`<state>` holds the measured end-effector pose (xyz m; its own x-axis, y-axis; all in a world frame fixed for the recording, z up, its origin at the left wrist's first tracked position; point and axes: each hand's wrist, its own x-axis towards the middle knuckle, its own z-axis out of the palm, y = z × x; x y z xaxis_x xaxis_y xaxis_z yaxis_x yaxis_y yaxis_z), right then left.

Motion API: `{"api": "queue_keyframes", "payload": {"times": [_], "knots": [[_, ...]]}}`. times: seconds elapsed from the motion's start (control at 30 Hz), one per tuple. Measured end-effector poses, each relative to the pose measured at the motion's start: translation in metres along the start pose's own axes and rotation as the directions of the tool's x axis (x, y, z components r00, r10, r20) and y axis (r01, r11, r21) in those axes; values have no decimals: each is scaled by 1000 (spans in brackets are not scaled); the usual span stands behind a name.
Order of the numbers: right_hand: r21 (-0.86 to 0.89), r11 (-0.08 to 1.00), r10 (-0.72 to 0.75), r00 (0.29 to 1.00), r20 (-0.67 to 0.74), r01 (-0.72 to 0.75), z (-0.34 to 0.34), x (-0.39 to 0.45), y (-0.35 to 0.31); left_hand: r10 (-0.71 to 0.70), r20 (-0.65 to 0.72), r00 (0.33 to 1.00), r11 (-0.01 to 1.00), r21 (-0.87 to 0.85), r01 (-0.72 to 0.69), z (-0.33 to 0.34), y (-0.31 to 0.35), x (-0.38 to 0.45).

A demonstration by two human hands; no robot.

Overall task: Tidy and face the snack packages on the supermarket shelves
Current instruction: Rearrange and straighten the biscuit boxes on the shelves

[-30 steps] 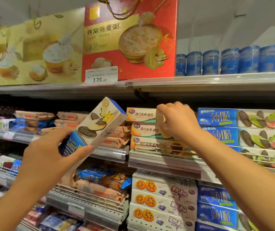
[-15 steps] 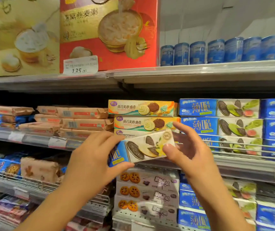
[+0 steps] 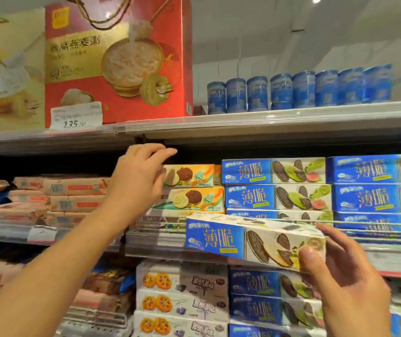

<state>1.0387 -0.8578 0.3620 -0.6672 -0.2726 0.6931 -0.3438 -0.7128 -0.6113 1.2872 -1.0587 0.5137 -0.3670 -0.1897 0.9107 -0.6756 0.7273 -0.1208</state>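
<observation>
Blue-and-white box: cookie box (image 3: 255, 240) is lying lengthwise, slightly tilted, in front of the middle shelf's rail (image 3: 218, 249), blue end pointing away from the grip.
Right hand: right hand (image 3: 345, 280) is pinching the box's white end, thumb on the front face, fingers curling behind; the rest of the box is sticking out leftward from the grip, unsupported.
Left hand: left hand (image 3: 138, 181) is reaching to the top of the yellow box stack (image 3: 189, 188), fingers curving over the top box's left end; whether it is actually gripping it, cannot tell.
Behind the grip: blue thin-cookie boxes (image 3: 277, 183) are sitting stacked, faces forward, just behind and above the held box.
Left of the left hand: brown wrapped packs (image 3: 61, 195) are lying piled.
Above: red gift box (image 3: 119, 62) and blue cans (image 3: 299, 90) are standing on the top shelf.
Below the grip: white boxes with orange cookies (image 3: 182, 302) are sitting stacked.
</observation>
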Motion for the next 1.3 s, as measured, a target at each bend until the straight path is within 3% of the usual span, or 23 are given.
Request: {"api": "queue_keyframes", "payload": {"times": [0.17,0.37,0.67,0.83,1.0,1.1,1.3], "knots": [[34,999,13,999,-39,-12,-23,2,-8,-59,226,972,997,59,46,22,-3,21],[5,1000,16,997,-80,-16,-36,5,-17,-120,118,986,993,17,119,43,11,18],[1,998,-68,995,-74,68,-51,9,-11,-134,135,982,990,-22,138,42,30,26],[-17,999,-51,996,-75,50,-58,10,-6,17,121,992,995,-97,-5,40,58,46],[-56,997,-62,993,-97,57,-64,11,-7,196,269,943,980,-68,-185,52,98,74],[-78,996,-48,994,-102,40,-71,13,-8,187,341,921,981,-107,-160,61,109,83],[-84,996,-53,988,-143,42,-86,16,-15,198,354,914,976,-159,-150,68,125,97]]}}
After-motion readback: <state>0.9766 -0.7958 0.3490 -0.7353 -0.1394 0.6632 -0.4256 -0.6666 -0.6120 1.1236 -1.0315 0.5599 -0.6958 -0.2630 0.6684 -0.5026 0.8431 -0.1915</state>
